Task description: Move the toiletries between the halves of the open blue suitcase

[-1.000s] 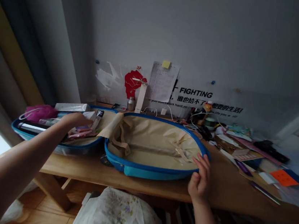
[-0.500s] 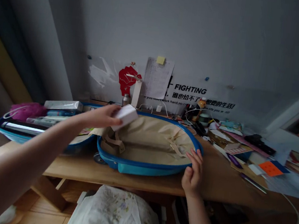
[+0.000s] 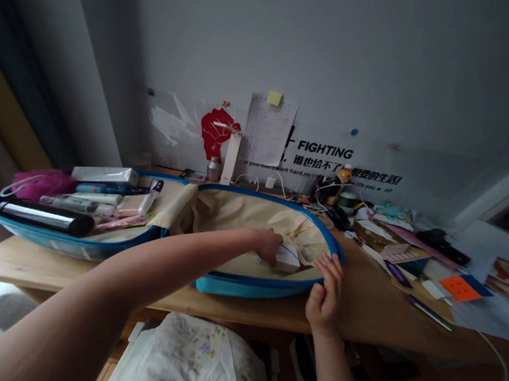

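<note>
A blue suitcase (image 3: pixel 265 288) lies opened flat on a wooden desk, its right half lined in beige cloth. Inside that half, toward the right end, my left hand (image 3: pixel 270 245) is closed on a small white box (image 3: pixel 287 257); its fingertips are partly hidden. My right hand (image 3: pixel 326 289) rests against the right rim, fingers stretched and apart, holding nothing. In the left half lie a pink mesh bath puff (image 3: pixel 42 185), a black cylinder (image 3: pixel 44 217), a long white box (image 3: pixel 105 174) and several tubes and packets.
The wooden desk (image 3: pixel 369 316) carries papers, a purple pen-like item (image 3: pixel 429 312) and an orange-and-blue square (image 3: pixel 461 287) on the right. A white lamp (image 3: pixel 231 158) and a silver bottle (image 3: pixel 213 169) stand behind the suitcase. Below is a seat with floral cloth (image 3: pixel 196 362).
My left hand has carried the white box rightward and down, from above the suitcase's middle into the right half. My right hand stays at the rim.
</note>
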Tool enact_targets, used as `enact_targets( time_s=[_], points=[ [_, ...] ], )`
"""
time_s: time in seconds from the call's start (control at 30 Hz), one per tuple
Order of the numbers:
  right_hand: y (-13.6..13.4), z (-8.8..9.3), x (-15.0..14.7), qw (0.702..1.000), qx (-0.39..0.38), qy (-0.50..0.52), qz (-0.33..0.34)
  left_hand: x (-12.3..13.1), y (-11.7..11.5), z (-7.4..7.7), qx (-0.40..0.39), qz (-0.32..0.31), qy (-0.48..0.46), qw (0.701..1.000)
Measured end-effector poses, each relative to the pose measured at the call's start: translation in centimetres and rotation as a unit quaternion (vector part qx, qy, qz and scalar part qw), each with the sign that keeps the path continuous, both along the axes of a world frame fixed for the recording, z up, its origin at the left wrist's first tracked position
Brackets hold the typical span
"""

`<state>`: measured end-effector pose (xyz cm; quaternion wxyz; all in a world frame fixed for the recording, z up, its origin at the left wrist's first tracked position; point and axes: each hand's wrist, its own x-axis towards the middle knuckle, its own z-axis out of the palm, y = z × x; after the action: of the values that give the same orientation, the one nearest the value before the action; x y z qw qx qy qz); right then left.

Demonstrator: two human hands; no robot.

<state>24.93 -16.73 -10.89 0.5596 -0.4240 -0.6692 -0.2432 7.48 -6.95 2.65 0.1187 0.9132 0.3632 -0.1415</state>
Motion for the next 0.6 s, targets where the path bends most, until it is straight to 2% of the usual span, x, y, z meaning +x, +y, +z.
enact_targets(
  time_s=[0.3,0.43,0.6],
  points=[
    [0.0,0.1,-0.1,1.000,-0.002,0.002,0.001,2.1,0.2,-2.4,-0.007,-0.028,-0.014,0.999],
    [0.1,-0.1,-0.1,1.000,-0.013,0.009,-0.005,2.1,0.4,-2.6,-0.002,-0.029,-0.017,0.999],
    [0.2,-0.1,0.0,1.000,-0.004,0.013,0.000,1.7,0.4,-2.9,0.003,-0.061,-0.036,0.997]
  ],
)
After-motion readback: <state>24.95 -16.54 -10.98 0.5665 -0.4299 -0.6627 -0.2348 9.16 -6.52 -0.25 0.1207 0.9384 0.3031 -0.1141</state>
